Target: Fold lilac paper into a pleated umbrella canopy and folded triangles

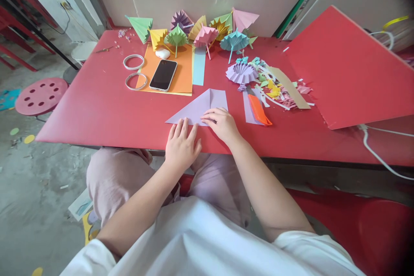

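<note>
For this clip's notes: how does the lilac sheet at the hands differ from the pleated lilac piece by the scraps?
The sheet lies flat and smooth, with a crease down from its peak; the pleated piece is gathered into many narrow ridges.
The sheet has straight edges and sharp corners; the pleated piece has a zigzag, rounded outline.
Both hands' fingers touch the sheet; none touch the pleated piece.
Both are lilac.

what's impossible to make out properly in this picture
Head view: lilac sheet, near right part, hidden by the right hand.
Head view: lilac strip, partly under the orange comb.
Head view: paper scraps, partly under the brown strip.
Head view: red chair, cut off by the right edge.
</note>
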A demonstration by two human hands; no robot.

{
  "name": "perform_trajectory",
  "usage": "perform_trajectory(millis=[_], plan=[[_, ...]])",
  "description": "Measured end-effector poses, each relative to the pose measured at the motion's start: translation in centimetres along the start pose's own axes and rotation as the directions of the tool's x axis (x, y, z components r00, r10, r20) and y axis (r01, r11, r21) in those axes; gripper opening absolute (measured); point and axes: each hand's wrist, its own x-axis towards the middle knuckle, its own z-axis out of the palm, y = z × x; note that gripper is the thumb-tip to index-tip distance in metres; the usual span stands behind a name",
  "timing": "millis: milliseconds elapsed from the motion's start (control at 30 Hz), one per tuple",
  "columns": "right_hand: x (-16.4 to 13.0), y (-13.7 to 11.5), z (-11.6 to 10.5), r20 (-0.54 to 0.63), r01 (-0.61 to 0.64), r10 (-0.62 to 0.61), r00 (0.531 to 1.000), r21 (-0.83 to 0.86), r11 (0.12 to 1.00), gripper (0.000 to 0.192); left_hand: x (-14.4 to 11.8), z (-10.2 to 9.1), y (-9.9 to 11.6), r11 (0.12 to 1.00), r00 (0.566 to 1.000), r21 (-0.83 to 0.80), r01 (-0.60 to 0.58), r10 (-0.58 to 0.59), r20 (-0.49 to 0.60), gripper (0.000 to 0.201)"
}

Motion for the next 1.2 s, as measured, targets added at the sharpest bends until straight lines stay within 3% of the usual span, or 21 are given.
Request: perform_trajectory(millis=[167,300,467,667,1200], plan=[[0.1,0.1,0.3,-0.030,0.104,-0.106,0.994,-0.050,0.993,0.011,0.0,0.0,0.0,1.000,1.000,0.005,-0.002,0.002,0.002,0.043],[0.1,0.5,0.4,-0.032,0.128,-0.127,0.991,0.004,0.992,0.014,0.1,0.0,0.0,1.000,1.000,0.004,0.005,-0.005,0.017,0.043],[-0.1,0.9,-0.1,0.041,0.071,-0.076,0.996,0.113,0.991,0.022,0.1,-0.1,0.0,1.000,1.000,0.021,0.001,-0.001,0.012,0.043],[-0.3,1.1,-0.7,0.098,0.041,-0.052,0.994,0.113,0.993,0.026,0.1,-0.3,0.0,1.000,1.000,0.013,-0.006,0.005,0.018,0.041],[-1.2,0.8,-0.9,0.118,-0.015,-0.001,0.993,0.136,0.991,0.026,-0.2,-0.5,-0.1,0.999,0.999,-0.008,-0.036,0.036,0.035,0.041]])
